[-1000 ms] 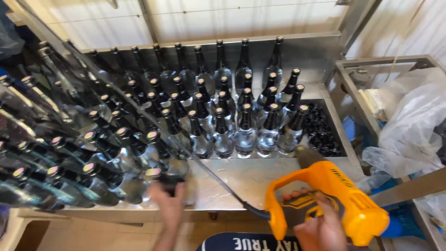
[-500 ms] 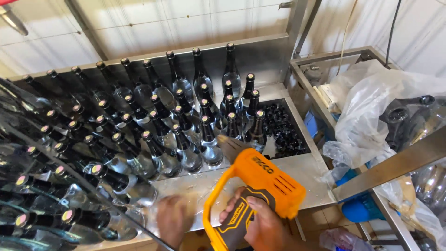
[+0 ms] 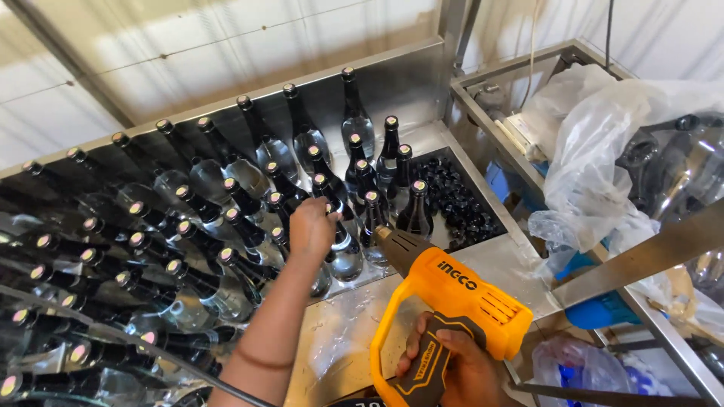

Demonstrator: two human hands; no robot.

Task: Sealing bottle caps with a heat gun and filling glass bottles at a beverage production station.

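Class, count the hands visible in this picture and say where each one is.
2. The left hand is curled over the top of a bottle mid-frame; the right hand grips the orange heat gun at the bottom. No others show.

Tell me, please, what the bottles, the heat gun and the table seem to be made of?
Bottles: likely clear glass, glossy reflections, dark-sleeved necks. Heat gun, in the right hand: probably matte orange plastic, metal nozzle. Table: apparently brushed stainless steel, grey sheen.
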